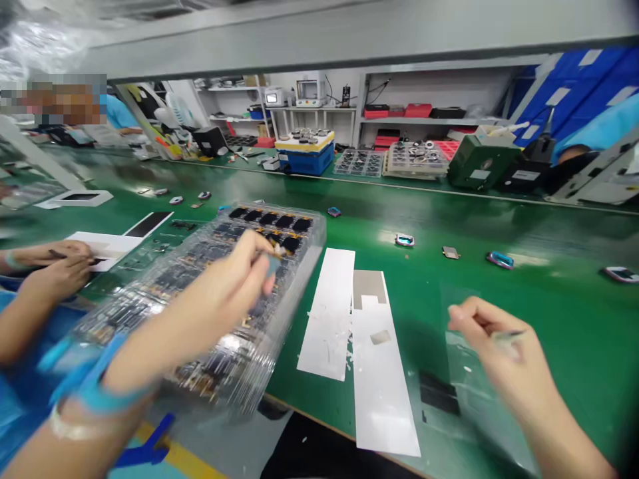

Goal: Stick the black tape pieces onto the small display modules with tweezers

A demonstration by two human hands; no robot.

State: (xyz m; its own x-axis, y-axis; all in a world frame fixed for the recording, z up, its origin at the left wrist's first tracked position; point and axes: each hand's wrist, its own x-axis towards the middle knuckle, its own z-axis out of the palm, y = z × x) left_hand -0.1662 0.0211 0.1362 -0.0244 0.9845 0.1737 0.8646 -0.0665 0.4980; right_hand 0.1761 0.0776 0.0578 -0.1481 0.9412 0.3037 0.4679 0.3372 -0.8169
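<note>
My left hand [239, 276] is closed in a pinch above a stack of clear plastic trays [312, 229]. Between its fingertips is a small blue-grey part [273, 265] with an orange-brown flexible strip. Dark, flat electronic parts [301, 225] sit in the compartments of the top tray. On the right, my right hand [506, 349] hangs over the green table with its fingers curled. A thin, pale, pointed object [509, 336] shows in it, too blurred to name. Beneath that hand lie a clear plastic sheet [479, 379] and black strips [439, 394].
Two white sheets [327, 313] lie between my hands, one bearing a grey adhesive patch [368, 287]. Small watch-like cases [500, 260] are spaced along the green table [424, 293]. At left, a co-worker's hands [64, 266] work over white card. A grey beam [319, 40] crosses overhead.
</note>
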